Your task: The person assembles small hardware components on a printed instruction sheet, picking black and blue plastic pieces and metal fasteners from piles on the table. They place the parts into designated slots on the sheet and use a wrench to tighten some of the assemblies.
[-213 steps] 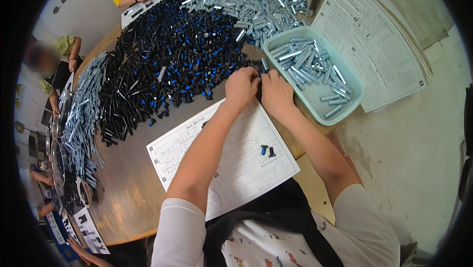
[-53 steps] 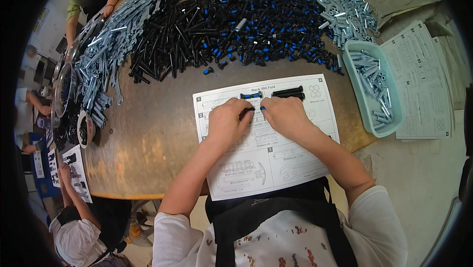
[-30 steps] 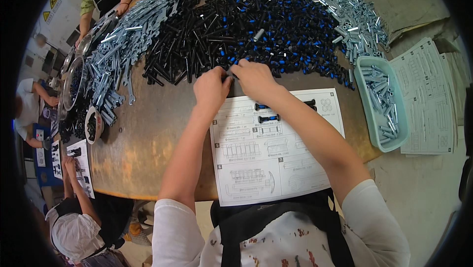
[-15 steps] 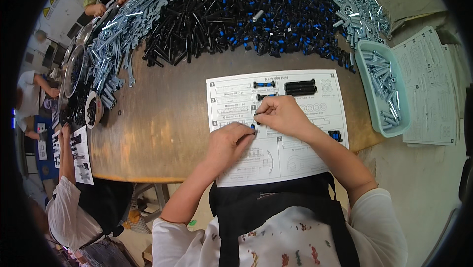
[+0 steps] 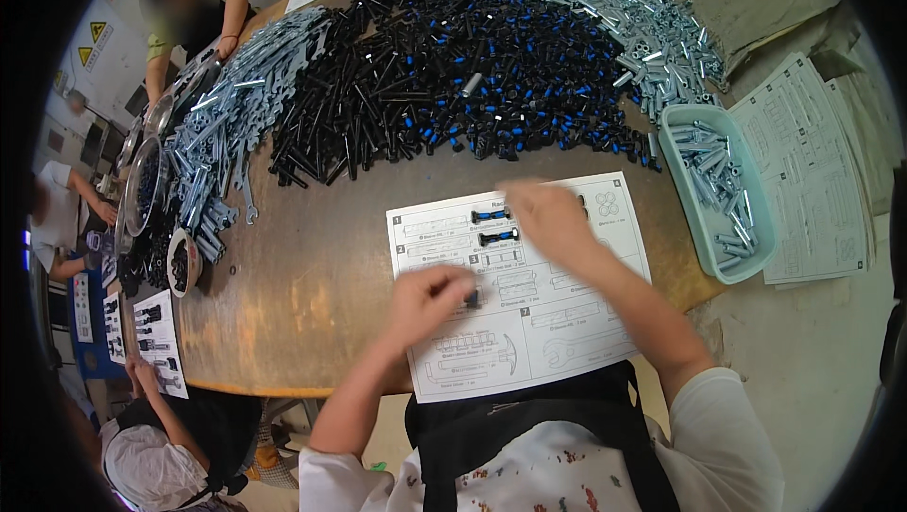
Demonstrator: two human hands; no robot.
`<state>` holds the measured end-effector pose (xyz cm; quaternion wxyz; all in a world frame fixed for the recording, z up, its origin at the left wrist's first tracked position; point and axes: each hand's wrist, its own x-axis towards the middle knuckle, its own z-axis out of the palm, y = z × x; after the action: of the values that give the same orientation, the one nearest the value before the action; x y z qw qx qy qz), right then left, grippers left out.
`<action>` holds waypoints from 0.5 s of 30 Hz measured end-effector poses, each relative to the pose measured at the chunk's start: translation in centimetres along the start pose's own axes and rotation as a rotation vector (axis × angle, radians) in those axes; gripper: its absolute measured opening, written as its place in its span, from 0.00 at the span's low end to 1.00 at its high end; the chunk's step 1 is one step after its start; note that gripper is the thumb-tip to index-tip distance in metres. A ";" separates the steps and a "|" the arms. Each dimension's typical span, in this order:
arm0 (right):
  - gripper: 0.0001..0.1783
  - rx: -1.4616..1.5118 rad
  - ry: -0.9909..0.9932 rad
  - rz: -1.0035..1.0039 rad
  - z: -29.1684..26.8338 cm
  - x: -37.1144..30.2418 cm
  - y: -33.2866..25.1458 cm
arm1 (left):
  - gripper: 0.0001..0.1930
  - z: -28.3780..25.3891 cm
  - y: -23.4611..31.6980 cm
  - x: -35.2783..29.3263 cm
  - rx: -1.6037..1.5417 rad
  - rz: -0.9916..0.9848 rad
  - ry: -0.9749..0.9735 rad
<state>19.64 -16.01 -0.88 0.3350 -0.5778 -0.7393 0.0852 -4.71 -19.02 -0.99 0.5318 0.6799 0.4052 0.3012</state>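
My left hand (image 5: pixel 430 302) is over the middle left of a printed parts sheet (image 5: pixel 605 337), fingers drawn together. A short black bolt with a blue patch (image 5: pixel 472 299) shows at its fingertips; whether more lie in the palm is hidden. My right hand (image 5: pixel 543 219), smeared by motion, reaches over the upper part of the sheet, and its fingers cannot be made out. Beside it lie two rows of black-and-blue bolts, an upper row (image 5: pixel 490 216) and a lower row (image 5: pixel 499 238). The right hand and forearm cover part of the sheet's right half.
Beyond the sheet spreads a heap of black and blue bolts (image 5: pixel 425 87), flanked by silver wrenches (image 5: pixel 231 106) and silver sleeves (image 5: pixel 652 49). At right stand a mint tray (image 5: pixel 723 271) and stacked sheets (image 5: pixel 812 172). A white bowl (image 5: pixel 194 271) is left. Co-workers sit around the table.
My right hand has moved up and away from my left hand toward the sheet's upper edge. The view has tilted, so the table and sheet appear lower.
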 end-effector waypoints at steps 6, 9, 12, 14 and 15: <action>0.08 -0.185 0.047 0.063 1.0 6.8 3.9 | 0.14 0.1 0.0 13.9 0.473 0.195 0.244; 0.06 -0.284 -0.034 0.104 1.6 7.3 3.3 | 0.13 1.0 -0.9 17.4 0.708 0.153 0.309; 0.05 -0.201 0.005 0.055 0.4 6.4 1.7 | 0.11 -0.2 -1.2 16.7 0.560 0.212 0.354; 0.05 -0.056 0.045 0.005 -1.3 3.8 0.5 | 0.10 -2.1 0.9 13.8 0.387 0.105 0.267; 0.05 -0.038 0.020 -0.036 -2.1 1.9 0.1 | 0.09 -2.9 1.6 12.3 0.342 0.016 0.162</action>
<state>20.77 -14.82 1.45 0.3329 -0.5713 -0.7478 0.0592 -0.76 -7.08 1.05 0.3715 0.7372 0.4865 0.2860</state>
